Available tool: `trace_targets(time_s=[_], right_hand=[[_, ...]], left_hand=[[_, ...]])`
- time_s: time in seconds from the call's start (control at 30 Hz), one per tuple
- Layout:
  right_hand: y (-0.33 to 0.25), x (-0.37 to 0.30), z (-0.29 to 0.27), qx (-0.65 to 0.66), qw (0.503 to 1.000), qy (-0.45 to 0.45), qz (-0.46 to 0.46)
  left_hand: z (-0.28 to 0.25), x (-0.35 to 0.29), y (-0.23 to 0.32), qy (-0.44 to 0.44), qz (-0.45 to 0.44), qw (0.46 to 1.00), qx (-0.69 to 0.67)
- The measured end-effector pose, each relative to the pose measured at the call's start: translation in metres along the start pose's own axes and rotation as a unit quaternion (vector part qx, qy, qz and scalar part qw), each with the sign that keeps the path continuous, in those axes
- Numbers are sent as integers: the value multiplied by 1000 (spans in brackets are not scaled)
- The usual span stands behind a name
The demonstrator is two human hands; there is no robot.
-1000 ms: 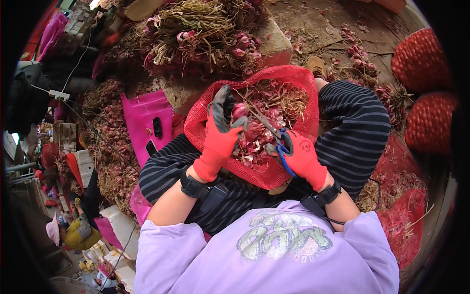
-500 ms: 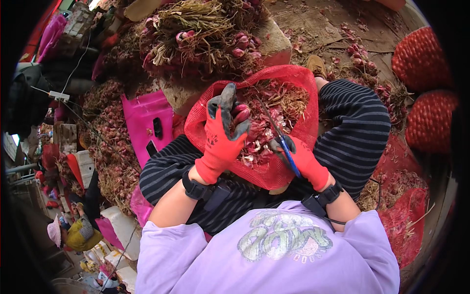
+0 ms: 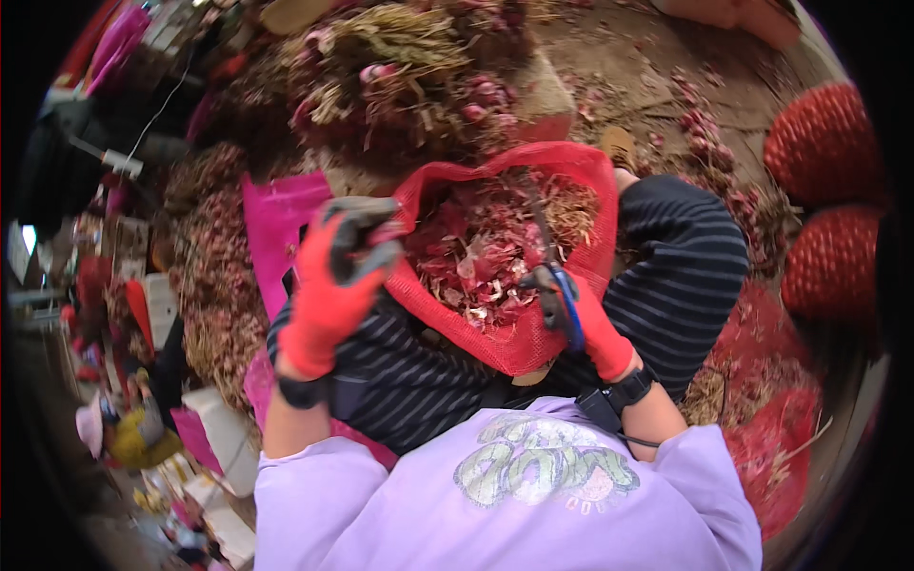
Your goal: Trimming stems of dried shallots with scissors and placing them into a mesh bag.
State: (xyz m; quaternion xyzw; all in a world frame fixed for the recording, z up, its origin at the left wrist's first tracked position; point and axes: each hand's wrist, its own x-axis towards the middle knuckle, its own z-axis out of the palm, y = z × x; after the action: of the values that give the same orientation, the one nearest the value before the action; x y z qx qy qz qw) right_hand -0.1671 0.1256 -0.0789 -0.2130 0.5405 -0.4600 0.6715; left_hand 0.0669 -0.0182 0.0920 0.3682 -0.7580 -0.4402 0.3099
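Observation:
My left hand (image 3: 338,285), in a red glove with grey fingertips, is to the left of the red mesh bag (image 3: 519,352). Its fingers are closed around a pink-red shallot (image 3: 384,234), blurred and partly hidden. Over the bag's right side, my right hand (image 3: 583,319), gloved alike, grips blue-handled scissors (image 3: 573,314). Their long dark blades point up and away over the contents. Papery red skins (image 3: 466,257) and dry straw-coloured stalks fill the bag, which sits open between my crossed legs.
A big heap of bundled shallots with dry stalks (image 3: 390,76) rises beyond the bag. More shallots (image 3: 224,285) lie along the left, beside a bright pink plastic sheet (image 3: 271,228). Full red mesh sacks (image 3: 824,143) stand at the right. Another person (image 3: 138,433) sits at far left.
My left hand has swung left, away from over the bag, with the shallot in its fingers. The right hand stays near the same place with the scissors. The view has shifted slightly.

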Motion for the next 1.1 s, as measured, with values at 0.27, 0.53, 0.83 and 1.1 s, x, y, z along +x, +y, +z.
trace_targets(time_s=[0.27,0.53,0.83,1.1], right_hand=[[-21,-9,4,-103,992,31,-67],[-39,-21,25,-294,935,28,-195],[-156,-31,-6,-725,569,231,-312],[-160,4,-50,-582,675,344,-295]], left_hand=[[-144,-170,14,130,-433,870,197],[-111,-254,-92,164,-432,866,190],[-81,-20,26,93,-42,979,179],[82,119,-23,-83,111,885,444]])
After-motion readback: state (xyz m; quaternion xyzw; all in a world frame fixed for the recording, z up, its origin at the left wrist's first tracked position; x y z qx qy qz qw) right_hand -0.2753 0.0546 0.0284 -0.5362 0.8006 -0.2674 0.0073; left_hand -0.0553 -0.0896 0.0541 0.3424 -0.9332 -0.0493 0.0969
